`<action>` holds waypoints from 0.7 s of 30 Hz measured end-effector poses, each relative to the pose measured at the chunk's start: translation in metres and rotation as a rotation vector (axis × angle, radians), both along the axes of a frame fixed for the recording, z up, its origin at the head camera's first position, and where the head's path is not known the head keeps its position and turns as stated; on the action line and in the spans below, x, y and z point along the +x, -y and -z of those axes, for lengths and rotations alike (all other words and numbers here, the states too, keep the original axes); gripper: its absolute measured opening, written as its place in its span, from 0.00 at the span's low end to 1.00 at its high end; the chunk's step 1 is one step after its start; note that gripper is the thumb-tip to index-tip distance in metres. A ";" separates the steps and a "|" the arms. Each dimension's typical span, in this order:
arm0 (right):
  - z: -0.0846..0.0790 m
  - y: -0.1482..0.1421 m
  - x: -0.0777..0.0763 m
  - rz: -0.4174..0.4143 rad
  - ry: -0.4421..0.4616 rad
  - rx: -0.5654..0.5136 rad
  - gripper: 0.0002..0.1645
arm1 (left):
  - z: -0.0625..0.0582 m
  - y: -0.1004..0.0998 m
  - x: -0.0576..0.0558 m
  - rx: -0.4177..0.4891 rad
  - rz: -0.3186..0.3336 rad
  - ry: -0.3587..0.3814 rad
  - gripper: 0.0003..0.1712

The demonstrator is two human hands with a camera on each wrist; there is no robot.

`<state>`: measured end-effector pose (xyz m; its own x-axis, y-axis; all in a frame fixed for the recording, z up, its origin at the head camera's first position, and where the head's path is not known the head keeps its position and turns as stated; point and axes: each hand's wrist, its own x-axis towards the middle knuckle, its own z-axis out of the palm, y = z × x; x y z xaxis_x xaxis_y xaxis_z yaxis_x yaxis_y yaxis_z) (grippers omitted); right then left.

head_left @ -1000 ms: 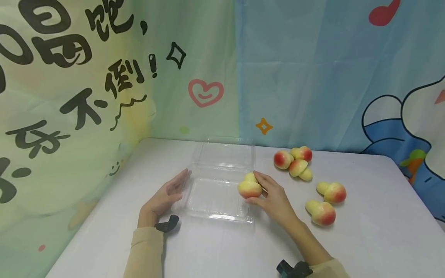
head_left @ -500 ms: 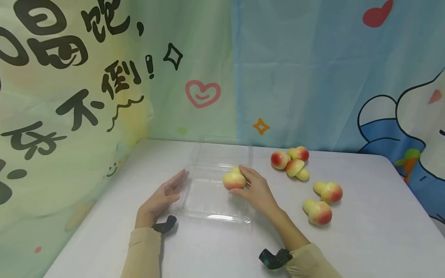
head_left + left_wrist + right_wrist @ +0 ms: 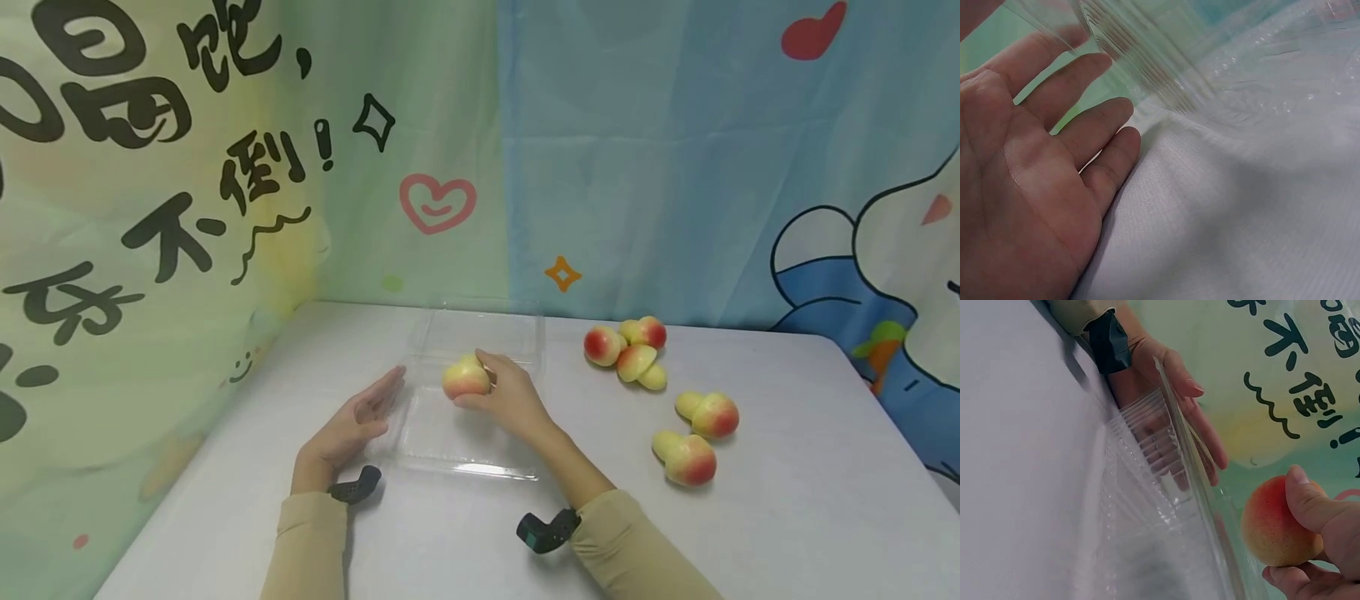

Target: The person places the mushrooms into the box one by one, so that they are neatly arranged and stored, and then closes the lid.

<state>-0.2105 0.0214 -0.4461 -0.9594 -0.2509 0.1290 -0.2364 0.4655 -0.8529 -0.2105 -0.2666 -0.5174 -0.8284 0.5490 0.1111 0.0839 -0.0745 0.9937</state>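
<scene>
A clear plastic clamshell box (image 3: 465, 433) lies opened out, its lid (image 3: 480, 333) folded back toward the wall. Over the left part of its base, my right hand (image 3: 513, 400) pinches a yellow mushroom with a red-blushed cap (image 3: 465, 379) between thumb and fingers. The right wrist view shows the rounded cap (image 3: 1279, 519) from close by, while its stem is hidden there. At the box's left side stands my left hand (image 3: 356, 425), palm inward, with loosely straight fingers (image 3: 1097, 125) right by the ribbed side wall (image 3: 1147, 62). Nothing lies in that palm.
Several more mushrooms lie right of the box: a cluster (image 3: 637, 364) near the back edge, one mushroom (image 3: 712, 414) farther right and another (image 3: 686, 458) nearer me. A printed cloth (image 3: 420, 125) hangs behind the white table (image 3: 450, 542). Each wrist wears a black camera mount (image 3: 547, 532).
My right hand has carried the mushroom leftward from the box's right edge to over the left part of its base. The left hand has stayed at the box's left side.
</scene>
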 end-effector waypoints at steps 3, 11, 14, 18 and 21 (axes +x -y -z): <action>0.000 0.008 -0.006 -0.003 0.011 0.006 0.49 | -0.001 0.000 -0.001 -0.013 -0.005 -0.007 0.50; 0.009 0.024 -0.014 -0.020 0.018 -0.013 0.49 | -0.001 0.001 0.000 -0.022 -0.005 -0.020 0.50; 0.012 0.027 -0.015 -0.025 0.019 -0.013 0.49 | -0.002 0.001 -0.001 -0.013 0.004 -0.022 0.49; 0.018 0.032 -0.017 -0.046 0.017 -0.005 0.49 | -0.002 0.001 -0.002 -0.013 -0.001 -0.010 0.50; 0.022 0.035 -0.018 -0.065 0.017 -0.012 0.49 | -0.003 0.000 -0.001 -0.016 -0.004 -0.004 0.50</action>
